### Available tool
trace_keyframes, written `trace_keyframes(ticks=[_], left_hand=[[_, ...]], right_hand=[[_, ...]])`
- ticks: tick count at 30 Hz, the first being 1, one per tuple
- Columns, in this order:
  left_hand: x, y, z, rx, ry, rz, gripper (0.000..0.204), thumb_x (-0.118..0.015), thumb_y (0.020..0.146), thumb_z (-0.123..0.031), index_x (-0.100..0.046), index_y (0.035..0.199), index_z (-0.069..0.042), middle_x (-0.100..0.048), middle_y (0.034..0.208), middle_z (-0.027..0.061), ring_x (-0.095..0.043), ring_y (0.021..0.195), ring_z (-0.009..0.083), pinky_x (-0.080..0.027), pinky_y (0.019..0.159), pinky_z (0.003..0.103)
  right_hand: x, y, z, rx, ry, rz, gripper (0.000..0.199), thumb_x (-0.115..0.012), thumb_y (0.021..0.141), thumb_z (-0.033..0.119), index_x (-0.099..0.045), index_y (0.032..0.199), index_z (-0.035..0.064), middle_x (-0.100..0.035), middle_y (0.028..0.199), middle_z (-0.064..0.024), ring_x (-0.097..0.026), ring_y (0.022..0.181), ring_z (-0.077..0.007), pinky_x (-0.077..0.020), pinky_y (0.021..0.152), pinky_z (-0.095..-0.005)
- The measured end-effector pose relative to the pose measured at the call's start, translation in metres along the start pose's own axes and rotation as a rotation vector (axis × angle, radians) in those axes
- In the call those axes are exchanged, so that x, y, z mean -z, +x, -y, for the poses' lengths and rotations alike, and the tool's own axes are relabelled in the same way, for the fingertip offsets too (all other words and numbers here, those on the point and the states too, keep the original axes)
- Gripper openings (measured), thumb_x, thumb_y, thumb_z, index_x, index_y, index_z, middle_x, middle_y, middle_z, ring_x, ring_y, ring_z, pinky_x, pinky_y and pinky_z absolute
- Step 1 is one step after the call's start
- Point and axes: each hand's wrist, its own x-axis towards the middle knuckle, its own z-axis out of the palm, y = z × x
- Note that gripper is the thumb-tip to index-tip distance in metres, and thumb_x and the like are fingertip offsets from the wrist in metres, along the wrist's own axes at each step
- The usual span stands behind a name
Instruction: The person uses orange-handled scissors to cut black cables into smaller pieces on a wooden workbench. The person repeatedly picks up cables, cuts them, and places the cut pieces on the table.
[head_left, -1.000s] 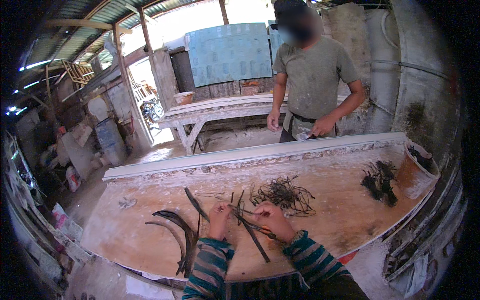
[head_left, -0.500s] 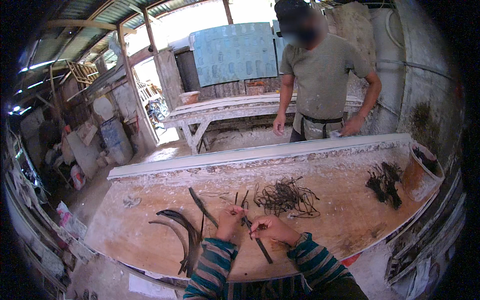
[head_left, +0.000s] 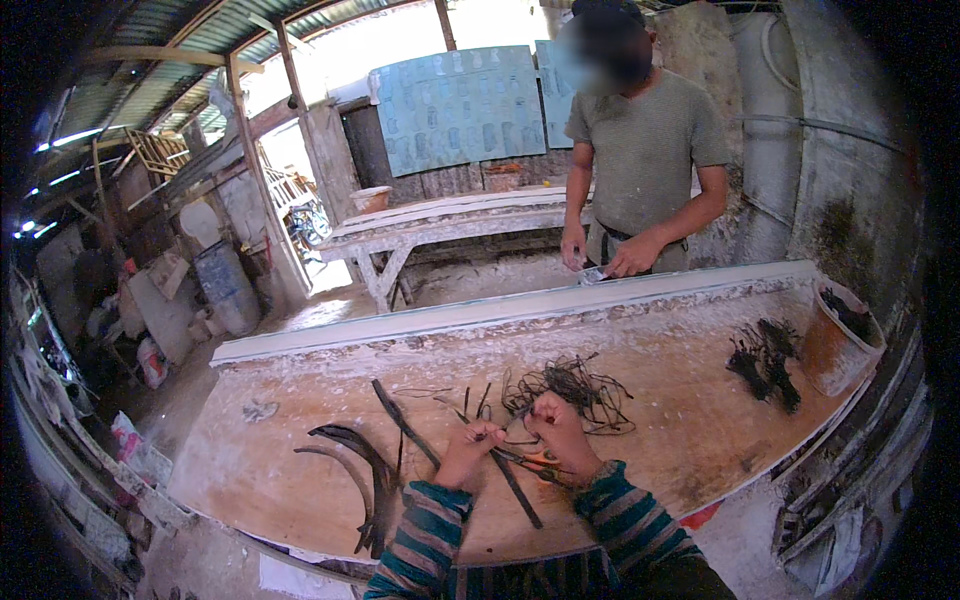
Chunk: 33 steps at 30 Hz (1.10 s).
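My left hand (head_left: 472, 450) is closed in a pinch over the board, at the end of a thin dark strand (head_left: 517, 418) stretching toward my right hand. The fingertips of my right hand (head_left: 562, 435) are pinched together too, by the strand's other end. Orange-handled scissors (head_left: 541, 460) show under that hand, seemingly kept in its lower fingers, with the blades pointing left. Below them a flat black strip (head_left: 517, 490) lies on the board. A longer dark strip (head_left: 405, 420) runs past my left hand, and several curved black strips (head_left: 372, 465) lie left of my sleeve.
A tangle of dark cords (head_left: 575, 390) lies behind my right hand. Tied dark bundles (head_left: 765, 365) and a clay pot (head_left: 842, 350) stand at the right end. A white-edged rail (head_left: 500, 305) borders the board's far side. Beyond it, a person (head_left: 645, 160) handles a small object.
My right hand has risen away from the black strip, its fingertips now higher and the scissors more exposed. My left hand stays nearly in place. The person opposite has brought both hands together.
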Motion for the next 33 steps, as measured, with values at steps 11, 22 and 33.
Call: trace_keyframes(ticks=[11, 22, 33], left_hand=[[-0.025, -0.016, -0.022, 0.145, -0.144, 0.303, 0.01, -0.058, 0.084, -0.014, -0.057, 0.076, -0.008, -0.056, 0.076, -0.0011, -0.051, 0.07, 0.0106, -0.041, 0.065, 0.025], [0.01, 0.005, -0.013, -0.071, -0.125, -0.424, 0.005, -0.061, 0.081, -0.008, -0.061, 0.084, -0.005, -0.057, 0.071, -0.0033, -0.043, 0.058, 0.0031, -0.034, 0.053, 0.018], [0.025, 0.019, 0.033, -0.197, -0.037, -0.535, 0.004, -0.056, 0.081, -0.001, -0.055, 0.085, -0.003, -0.062, 0.078, 0.0032, -0.05, 0.064, 0.0068, -0.041, 0.058, 0.02]], right_hand=[[0.005, 0.005, 0.005, 0.097, -0.156, -0.166, 0.024, -0.043, 0.082, -0.007, -0.06, 0.096, 0.0035, -0.046, 0.074, 0.0016, -0.044, 0.061, -0.0054, -0.0408, 0.054, -0.0212], [-0.009, -0.009, 0.006, 0.294, -0.192, -0.008, 0.004, -0.064, 0.078, 0.003, -0.062, 0.082, 0.0022, -0.05, 0.087, -0.004, -0.05, 0.086, -0.0115, -0.0427, 0.071, -0.0242], [-0.031, -0.022, 0.014, 0.265, -0.117, 0.531, 0.013, -0.055, 0.085, 0.005, -0.063, 0.094, -0.0017, -0.055, 0.1, -0.0077, -0.051, 0.097, -0.015, -0.0424, 0.082, -0.0275]])
